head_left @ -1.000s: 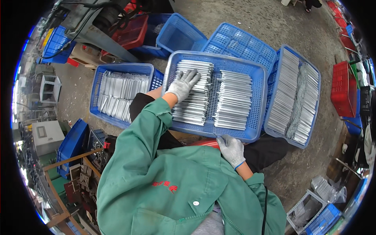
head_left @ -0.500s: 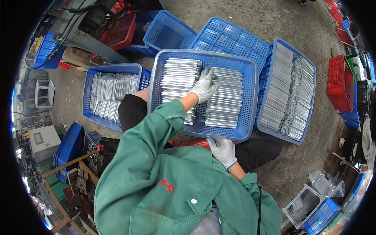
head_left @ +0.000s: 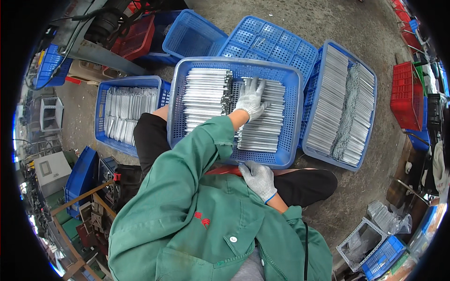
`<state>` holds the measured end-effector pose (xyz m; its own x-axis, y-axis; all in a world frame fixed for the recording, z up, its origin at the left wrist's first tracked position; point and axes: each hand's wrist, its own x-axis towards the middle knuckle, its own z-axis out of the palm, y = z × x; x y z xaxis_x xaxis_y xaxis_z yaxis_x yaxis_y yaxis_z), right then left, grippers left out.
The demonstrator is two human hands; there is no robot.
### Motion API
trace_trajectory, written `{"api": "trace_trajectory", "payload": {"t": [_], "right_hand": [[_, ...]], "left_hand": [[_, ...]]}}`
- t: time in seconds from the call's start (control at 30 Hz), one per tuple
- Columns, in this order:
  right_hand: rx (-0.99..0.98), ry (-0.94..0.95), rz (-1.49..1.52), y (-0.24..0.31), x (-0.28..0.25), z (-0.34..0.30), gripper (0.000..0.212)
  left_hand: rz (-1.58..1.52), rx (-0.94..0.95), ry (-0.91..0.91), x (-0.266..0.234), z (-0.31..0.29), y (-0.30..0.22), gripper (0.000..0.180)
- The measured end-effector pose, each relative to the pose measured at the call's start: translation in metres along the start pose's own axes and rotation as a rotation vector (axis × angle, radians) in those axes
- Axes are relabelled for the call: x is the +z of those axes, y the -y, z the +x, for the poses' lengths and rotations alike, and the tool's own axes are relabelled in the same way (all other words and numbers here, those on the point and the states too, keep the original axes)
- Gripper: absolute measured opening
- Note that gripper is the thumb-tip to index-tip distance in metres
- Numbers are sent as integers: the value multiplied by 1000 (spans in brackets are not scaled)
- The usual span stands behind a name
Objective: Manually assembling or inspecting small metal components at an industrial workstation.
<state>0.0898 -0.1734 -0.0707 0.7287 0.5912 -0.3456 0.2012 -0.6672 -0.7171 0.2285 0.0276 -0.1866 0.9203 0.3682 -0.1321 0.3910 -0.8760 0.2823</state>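
Note:
A large blue crate (head_left: pixel 292 131) sits in front of me, holding two stacks of thin silvery metal rods: a left stack (head_left: pixel 202 100) and a right stack (head_left: pixel 262 136), with a narrow gap between them. My left hand (head_left: pixel 252 102), in a pale knitted glove, reaches over the crate and lies on the far part of the right stack with fingers spread. It covers some of the rods. Close to the crate's near rim is my gloved right hand (head_left: pixel 259 179). Its fingers bend down out of sight, so I cannot see whether they hold anything.
To the right stands a blue crate (head_left: pixel 368 136) of rods and twisted-looking pieces; another rod-filled crate (head_left: pixel 101 119) is on the left. Behind lie an upturned blue crate (head_left: pixel 276 47) and an open blue crate (head_left: pixel 187 37). A red crate (head_left: pixel 405 100) stands farther right.
My left hand has moved rightward from the gap onto the right stack, its fingers spreading wider. My right hand stays near the crate's near rim. The whole view has shifted slightly.

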Motion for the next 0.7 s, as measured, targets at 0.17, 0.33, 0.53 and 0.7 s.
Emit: {"api": "trace_trajectory", "payload": {"t": [0.17, 0.33, 0.53, 0.7], "right_hand": [[18, 36, 15, 5, -4, 3, 31], [55, 36, 34, 4, -5, 3, 31], [33, 35, 34, 5, -6, 6, 31], [14, 45, -17, -4, 2, 6, 30]], "left_hand": [[-70, 82, 157, -18, 31, -4, 92], [3, 96, 248, -30, 30, -11, 80], [55, 145, 315, -29, 14, -17, 67], [37, 217, 187, -20, -16, -18, 54]]}}
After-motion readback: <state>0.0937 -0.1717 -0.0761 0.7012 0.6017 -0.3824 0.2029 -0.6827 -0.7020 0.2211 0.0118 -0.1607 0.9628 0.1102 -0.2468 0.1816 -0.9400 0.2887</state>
